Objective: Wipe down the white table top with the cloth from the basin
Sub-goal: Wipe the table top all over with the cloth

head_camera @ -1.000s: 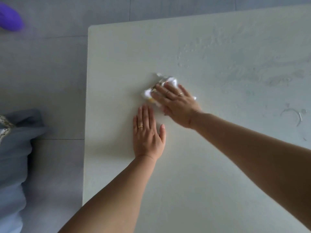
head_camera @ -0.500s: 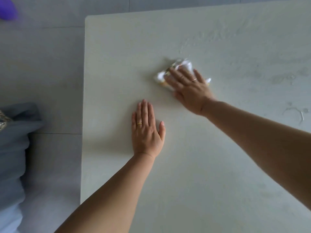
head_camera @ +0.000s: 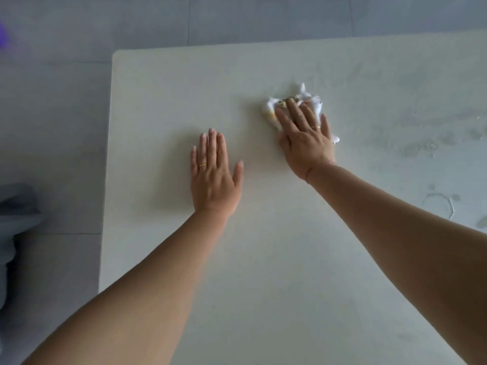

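Fingers (head_camera: 283,119) of my right hand (head_camera: 305,146) lie straight, pressing the cloth (head_camera: 316,104) to the table (head_camera: 263,259); left hand (head_camera: 214,180) flat, empty.

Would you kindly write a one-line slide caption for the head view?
Right hand presses a crumpled cloth on the white table top; left hand rests flat nearby.

I count: one table top (head_camera: 263,285), one cloth (head_camera: 311,100) at 1 o'clock, two hands, left hand (head_camera: 213,177) and right hand (head_camera: 305,143), two gold rings, left ring (head_camera: 203,165), right ring (head_camera: 316,127).
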